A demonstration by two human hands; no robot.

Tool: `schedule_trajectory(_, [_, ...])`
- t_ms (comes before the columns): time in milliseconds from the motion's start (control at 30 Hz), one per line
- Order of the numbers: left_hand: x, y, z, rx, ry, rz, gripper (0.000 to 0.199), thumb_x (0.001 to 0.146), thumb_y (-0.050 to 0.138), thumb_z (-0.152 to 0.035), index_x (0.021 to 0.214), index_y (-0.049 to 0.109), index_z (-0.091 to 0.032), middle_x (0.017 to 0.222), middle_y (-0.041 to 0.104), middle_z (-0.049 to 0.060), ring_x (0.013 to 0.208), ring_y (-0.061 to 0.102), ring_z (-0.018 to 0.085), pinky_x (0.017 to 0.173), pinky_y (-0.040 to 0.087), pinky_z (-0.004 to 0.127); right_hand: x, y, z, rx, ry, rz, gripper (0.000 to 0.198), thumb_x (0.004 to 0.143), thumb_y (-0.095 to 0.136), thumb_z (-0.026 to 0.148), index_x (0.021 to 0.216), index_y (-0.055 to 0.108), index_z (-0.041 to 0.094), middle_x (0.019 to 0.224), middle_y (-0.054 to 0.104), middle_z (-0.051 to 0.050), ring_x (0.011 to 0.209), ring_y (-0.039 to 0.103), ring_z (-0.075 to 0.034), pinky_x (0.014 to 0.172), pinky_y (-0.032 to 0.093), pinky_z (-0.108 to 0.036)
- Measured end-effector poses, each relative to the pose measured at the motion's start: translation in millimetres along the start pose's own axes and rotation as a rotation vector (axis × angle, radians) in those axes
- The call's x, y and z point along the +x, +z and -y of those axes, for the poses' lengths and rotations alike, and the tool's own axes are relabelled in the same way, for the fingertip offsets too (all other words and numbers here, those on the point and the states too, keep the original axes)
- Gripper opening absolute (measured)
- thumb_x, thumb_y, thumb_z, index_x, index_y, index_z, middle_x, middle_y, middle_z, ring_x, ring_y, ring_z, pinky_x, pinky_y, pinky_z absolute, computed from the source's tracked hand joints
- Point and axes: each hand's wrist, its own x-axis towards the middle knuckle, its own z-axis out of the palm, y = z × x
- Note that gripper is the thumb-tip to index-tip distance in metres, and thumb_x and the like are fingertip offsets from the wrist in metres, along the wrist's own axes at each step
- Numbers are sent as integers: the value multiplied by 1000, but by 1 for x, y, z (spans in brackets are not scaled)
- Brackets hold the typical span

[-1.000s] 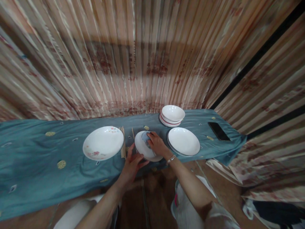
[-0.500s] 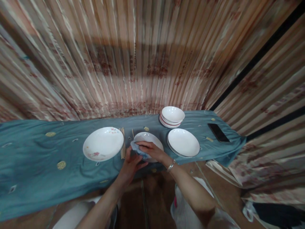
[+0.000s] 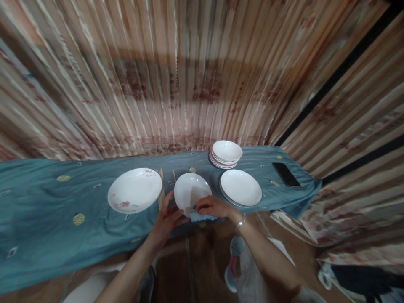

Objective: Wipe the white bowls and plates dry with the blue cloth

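A round white plate (image 3: 189, 187) lies on the table in front of me. My right hand (image 3: 213, 206) is closed on a light blue cloth (image 3: 200, 217), pressed at the plate's near right rim, with part of the cloth hanging past the edge. My left hand (image 3: 167, 219) is at the plate's near left rim, fingers spread, the fingertips at or touching the edge. Just left of the plate lie several wooden chopsticks (image 3: 161, 198), partly hidden by the larger plate and my left hand.
A large flower-patterned plate (image 3: 135, 189) lies to the left. On the right are stacked white plates (image 3: 240, 187), a stack of white bowls (image 3: 227, 150) behind them and a black phone (image 3: 286, 174). A teal cloth (image 3: 41, 202) covers the table; a curtain (image 3: 189, 84) hangs behind.
My right hand has moved the cloth from the plate's left middle to its near right rim, baring most of the plate. My left hand has shifted slightly left.
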Motion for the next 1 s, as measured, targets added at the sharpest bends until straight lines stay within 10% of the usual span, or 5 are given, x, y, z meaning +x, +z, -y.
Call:
schedule_trajectory(300, [3, 8, 2, 66, 63, -5, 100, 59, 83, -29, 146, 33, -25, 92, 67, 5, 90, 68, 28, 71, 62, 43, 0, 1, -3, -609, 140, -390, 19, 88, 51, 13, 90, 70, 13, 92, 71, -9, 91, 65, -19, 85, 47, -29])
schedule_trajectory(533, [0, 18, -2, 31, 70, 26, 103, 59, 84, -30, 147, 30, -25, 95, 67, 5, 89, 66, 26, 70, 61, 43, 28, 2, -15, -479, -72, -786, 36, 94, 42, 17, 125, 59, 15, 132, 56, -15, 125, 50, -25, 110, 40, -46])
schedule_trajectory(767, [1, 23, -1, -4, 77, 36, 92, 62, 82, -25, 143, 39, -27, 96, 66, 4, 88, 66, 24, 71, 62, 43, 39, 12, 8, -89, -203, -645, 42, 93, 47, 25, 134, 54, 19, 150, 42, -14, 140, 37, -25, 118, 27, -46])
schedule_trajectory(1000, [1, 18, -12, -38, 124, 20, 98, 60, 82, -25, 146, 36, -26, 97, 69, 4, 87, 68, 23, 69, 62, 39, 20, 22, 38, 144, -327, -446, 23, 90, 50, 21, 105, 68, 20, 124, 64, -8, 118, 58, -19, 104, 42, -34])
